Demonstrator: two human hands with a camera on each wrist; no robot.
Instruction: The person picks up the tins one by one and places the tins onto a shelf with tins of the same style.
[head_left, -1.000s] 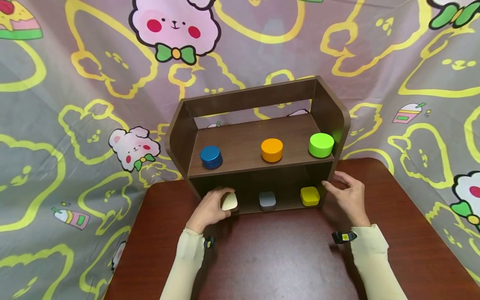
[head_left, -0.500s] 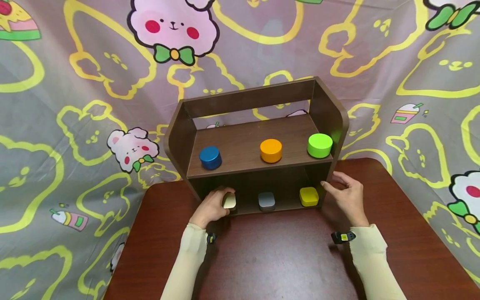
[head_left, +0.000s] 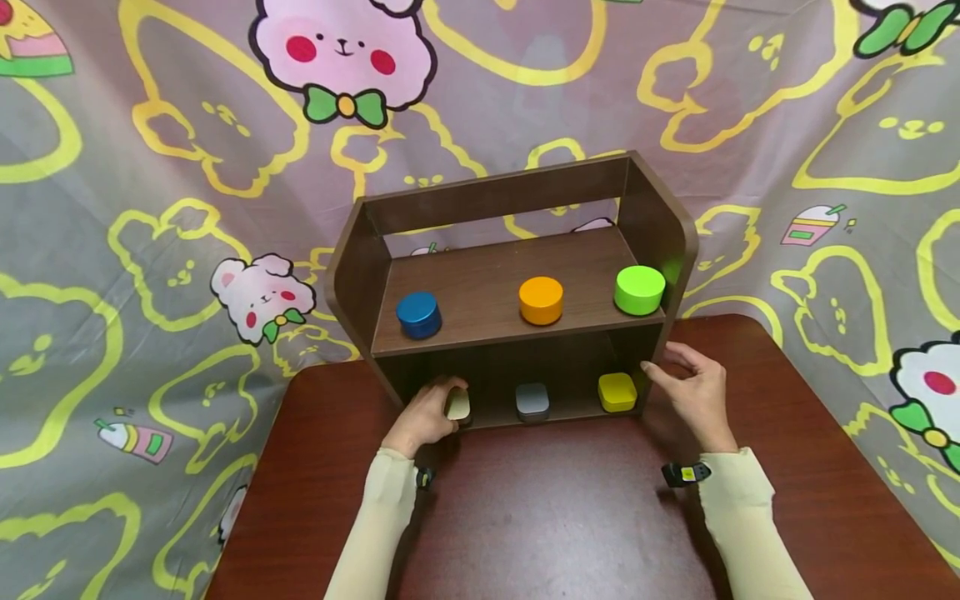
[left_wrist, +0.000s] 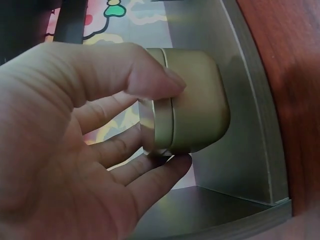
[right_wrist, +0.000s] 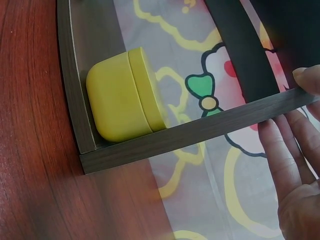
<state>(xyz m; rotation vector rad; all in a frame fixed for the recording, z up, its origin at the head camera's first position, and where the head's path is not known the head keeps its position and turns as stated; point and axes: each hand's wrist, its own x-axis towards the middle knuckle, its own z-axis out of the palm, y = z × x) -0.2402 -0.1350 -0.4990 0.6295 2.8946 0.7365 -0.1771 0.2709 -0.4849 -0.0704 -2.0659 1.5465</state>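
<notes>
My left hand (head_left: 426, 413) holds a pale gold square tin (left_wrist: 197, 102) with rounded corners, at the left end of the lower shelf. In the left wrist view the thumb lies on one side of the tin and the fingers on the other. My right hand (head_left: 693, 392) grips the right side panel (right_wrist: 215, 127) of the dark brown wooden shelf unit (head_left: 517, 337), thumb and fingers on opposite faces. Close to it, a yellow square tin (head_left: 618, 392) stands on the lower shelf. A grey square tin (head_left: 532, 402) stands between the yellow and gold ones.
Along the upper shelf stand a blue round tin (head_left: 419, 315), an orange round tin (head_left: 541, 301) and a bright green round tin (head_left: 639, 290). The unit rests on a reddish-brown table (head_left: 555, 508). Patterned cloth (head_left: 480, 108) hangs behind and at both sides.
My left wrist has shifted slightly right and forward, and the gold tin has turned and levelled a little in its grip. The right hand stays on the side panel.
</notes>
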